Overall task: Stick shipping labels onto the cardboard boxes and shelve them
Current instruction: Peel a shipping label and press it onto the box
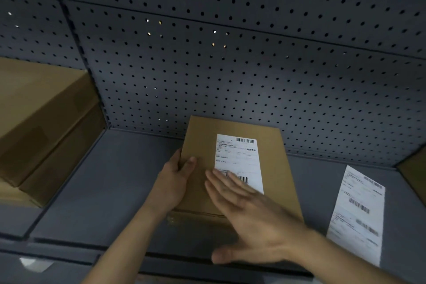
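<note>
Left hand (175, 180) grips the flat brown cardboard box (232, 168) on the grey shelf (110, 187); open right hand (253, 214) presses the white shipping label (237, 159). Uneven smoothing risks wrinkles.

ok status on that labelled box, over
Left hand grips cardboard box at left edge. Right hand flat, fingers over label, near end. Box on shelf; spare label sheet lies apart, right.

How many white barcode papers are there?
2. One label is on the middle cardboard box, partly under the right hand. One long sheet lies loose on the shelf to its right; it may carry several labels.
</note>
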